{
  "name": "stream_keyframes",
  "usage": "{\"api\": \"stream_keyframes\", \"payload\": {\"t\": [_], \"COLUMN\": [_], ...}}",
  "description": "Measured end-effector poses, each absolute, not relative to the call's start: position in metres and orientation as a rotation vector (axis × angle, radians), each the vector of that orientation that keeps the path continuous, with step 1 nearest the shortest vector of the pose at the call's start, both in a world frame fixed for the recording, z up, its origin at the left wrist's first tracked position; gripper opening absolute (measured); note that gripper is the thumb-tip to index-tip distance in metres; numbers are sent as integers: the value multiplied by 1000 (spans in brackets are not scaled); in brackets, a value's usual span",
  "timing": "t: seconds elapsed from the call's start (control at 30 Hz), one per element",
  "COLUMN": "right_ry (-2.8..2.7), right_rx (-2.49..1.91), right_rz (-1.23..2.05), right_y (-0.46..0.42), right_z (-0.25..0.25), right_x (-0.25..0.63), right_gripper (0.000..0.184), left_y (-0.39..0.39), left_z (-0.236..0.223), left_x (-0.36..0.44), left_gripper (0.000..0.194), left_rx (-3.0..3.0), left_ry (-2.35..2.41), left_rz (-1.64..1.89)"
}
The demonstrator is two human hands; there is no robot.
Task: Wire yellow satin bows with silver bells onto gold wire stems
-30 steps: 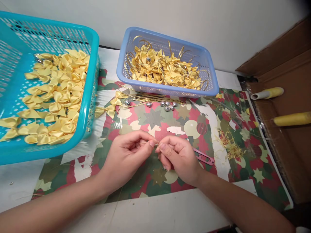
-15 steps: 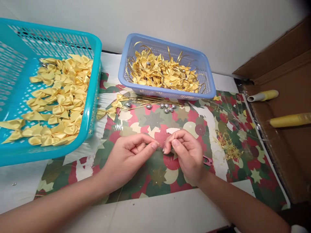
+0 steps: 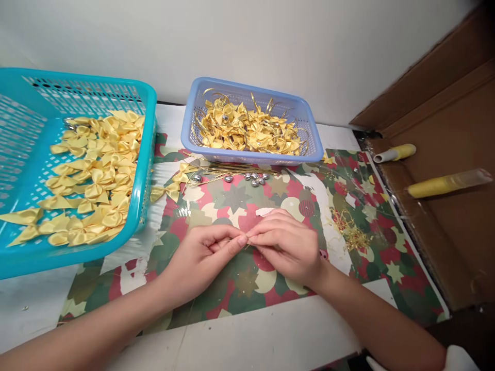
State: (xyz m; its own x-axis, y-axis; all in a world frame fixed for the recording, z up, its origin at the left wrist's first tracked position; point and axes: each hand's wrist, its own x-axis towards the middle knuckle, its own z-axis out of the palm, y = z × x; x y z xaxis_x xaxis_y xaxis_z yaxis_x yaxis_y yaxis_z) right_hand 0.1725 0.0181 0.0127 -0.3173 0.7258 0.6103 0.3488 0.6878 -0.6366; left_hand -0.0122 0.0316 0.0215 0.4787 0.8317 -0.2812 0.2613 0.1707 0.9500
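My left hand (image 3: 216, 257) is closed, pinching a fine thread (image 3: 229, 240) between thumb and forefinger. At its fingertips, my right hand (image 3: 288, 247) is closed too, thumb and forefinger pressed together on the thread's end. What else may sit between the fingertips is too small to make out. Beyond the hands lie several silver bells (image 3: 255, 179), gold cords (image 3: 240, 169) and a few loose yellow ribbon bows (image 3: 166, 193). A pink-handled tool (image 3: 323, 254) is mostly hidden behind my right wrist.
A turquoise basket (image 3: 149, 139) with yellow bows stands at left. At the back, a blue basket (image 3: 319, 147) holds bows with gold cords. Thread scraps (image 3: 351, 232) lie at right on the patterned sheet (image 3: 247, 283), near a cardboard box (image 3: 456, 232) with yellow tubes (image 3: 444, 184).
My right hand has moved left and turned over, so its fingertips now meet those of my left. The left hand keeps its pinch. The camera view has shifted slightly.
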Motion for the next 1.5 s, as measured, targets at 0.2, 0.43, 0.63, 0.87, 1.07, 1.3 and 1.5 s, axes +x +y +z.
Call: {"api": "stream_keyframes", "payload": {"t": [0.2, 0.43, 0.63, 0.87, 1.07, 1.3, 1.5], "right_ry": [-1989, -1823, -1782, -1698, -1466, -1450, -1378], "right_rx": [-801, -885, -893, -960, -1100, -1134, -1153], "right_rz": [398, 489, 524, 621, 819, 827, 889], "right_y": [20, 17, 15, 12, 11, 8, 5], "right_z": [9, 8, 7, 2, 6, 9, 6], "right_x": [176, 169, 165, 164, 166, 164, 163], "right_gripper": [20, 18, 17, 16, 9, 6, 5], "left_y": [32, 29, 30, 28, 30, 31, 33], "left_z": [18, 9, 12, 14, 17, 16, 16], "left_x": [-16, -18, -16, -14, -16, -14, -13], "left_gripper": [29, 25, 25, 30, 30, 21, 10], "left_rx": [1490, 1444, 1442, 1442, 1371, 1362, 1173], "left_ry": [997, 1029, 1047, 1015, 1077, 1044, 1130], "left_rz": [503, 564, 552, 565, 578, 691, 751]}}
